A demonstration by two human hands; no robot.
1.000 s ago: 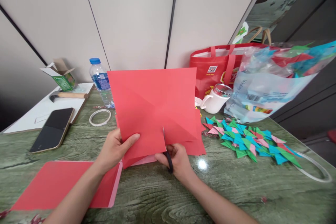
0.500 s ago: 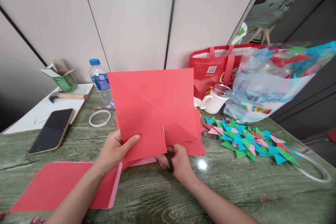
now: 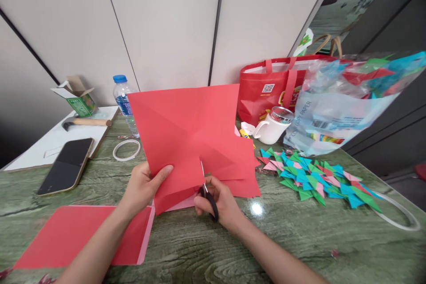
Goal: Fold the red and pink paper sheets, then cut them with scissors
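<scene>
A large red sheet of paper (image 3: pixel 186 128) is held up off the table, tilted toward me. My left hand (image 3: pixel 141 188) grips its lower left edge, thumb on the front and fingers behind. In my right hand (image 3: pixel 219 202) is a pair of black-handled scissors (image 3: pixel 213 208), its fingers closed round the loops. One scissor blade shows in front of the sheet, in a cut running up from the lower edge. Behind and below lie more red sheets (image 3: pixel 244 188) and a pink sheet (image 3: pixel 179 203), partly hidden by the held paper.
To the left are a red paper stack (image 3: pixel 66 235), a phone (image 3: pixel 66 166), a tape ring (image 3: pixel 126 149), a sickle (image 3: pixel 89 121), a small box (image 3: pixel 80 102) and a bottle (image 3: pixel 123 102). Rightward stand a mug (image 3: pixel 271 128), a red bag (image 3: pixel 259 102), a plastic bag (image 3: pixel 319 120) and folded paper pieces (image 3: pixel 309 175).
The red sheet has shifted slightly left and tilted. The scissor handles have come further into view below its edge, with my right hand turned a little. My left hand has moved slightly left with the paper.
</scene>
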